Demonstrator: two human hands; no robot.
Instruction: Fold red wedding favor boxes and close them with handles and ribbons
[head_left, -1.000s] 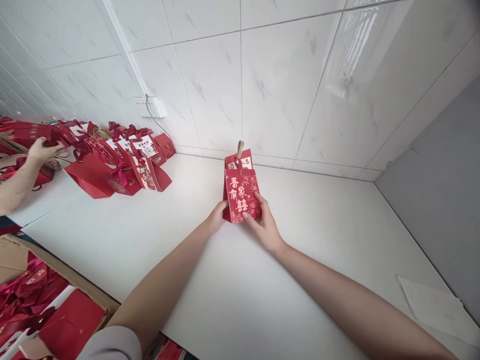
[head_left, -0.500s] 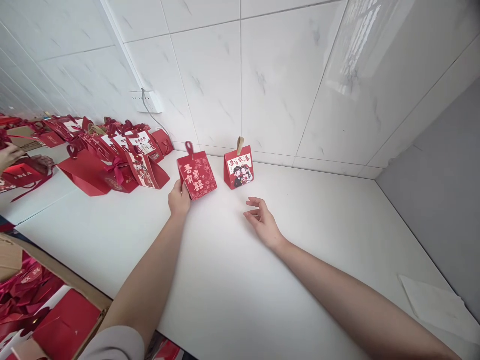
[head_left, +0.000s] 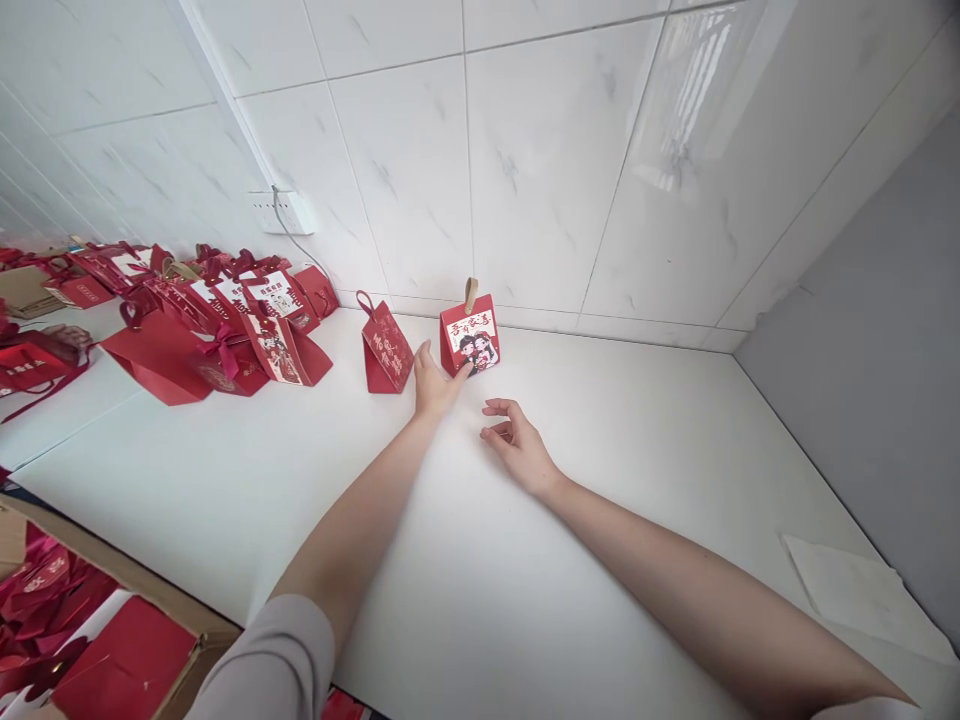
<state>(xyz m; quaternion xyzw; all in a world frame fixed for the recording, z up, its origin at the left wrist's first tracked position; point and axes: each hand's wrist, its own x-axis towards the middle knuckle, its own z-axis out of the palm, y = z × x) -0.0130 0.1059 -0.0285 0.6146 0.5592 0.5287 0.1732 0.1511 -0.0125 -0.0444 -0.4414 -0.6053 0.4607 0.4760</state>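
Two red gift boxes stand upright on the white table near the wall. The left one is tent-shaped with pale lettering and a dark red ribbon loop. Beside it, the other gift box shows a cartoon couple on a white panel and has a gold loop. Between them reaches my left hand, thumb and fingers spread, the thumb in front of the couple box's lower left corner; whether it touches is hard to see. My right hand hovers nearer me, fingers loosely curved and apart, holding nothing.
Several red gift boxes are crowded at the left along the wall, below a socket with a cable. Another person's hand is at the far left. A cardboard carton of red boxes sits lower left. White sheets lie at the right.
My left hand has let go of the lettered box, which now stands turned on the table, and has moved right to the couple box. My right hand has barely moved.
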